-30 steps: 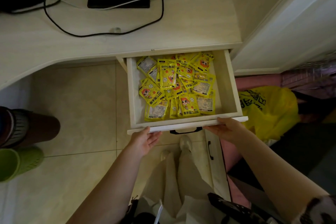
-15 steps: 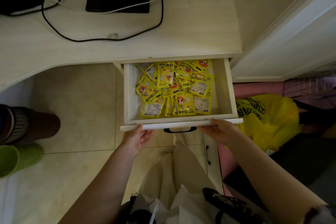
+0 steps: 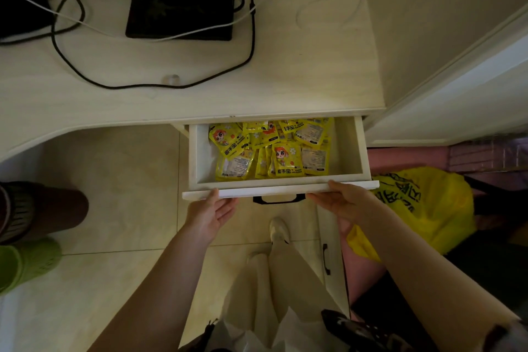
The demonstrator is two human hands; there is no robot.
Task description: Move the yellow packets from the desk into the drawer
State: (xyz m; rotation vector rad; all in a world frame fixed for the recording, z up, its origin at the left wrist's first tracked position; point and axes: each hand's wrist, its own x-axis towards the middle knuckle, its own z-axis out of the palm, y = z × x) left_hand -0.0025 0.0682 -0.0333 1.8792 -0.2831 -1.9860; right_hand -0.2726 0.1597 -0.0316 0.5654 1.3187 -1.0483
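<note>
The left hand [image 3: 213, 213] and right hand [image 3: 344, 203] press against the front panel of the drawer [image 3: 281, 189], fingers loosely extended, their tips hidden under the panel edge on either side of the black handle [image 3: 275, 199]. The drawer is flat pale wood, rectangular, its long axis parallel to the desk [image 3: 183, 94] edge; its rear portion is hidden beneath the desktop. Glossy yellow packets [image 3: 271, 151] lie overlapped inside it, most lengthwise front to back, and the rearmost are cut off from view.
</note>
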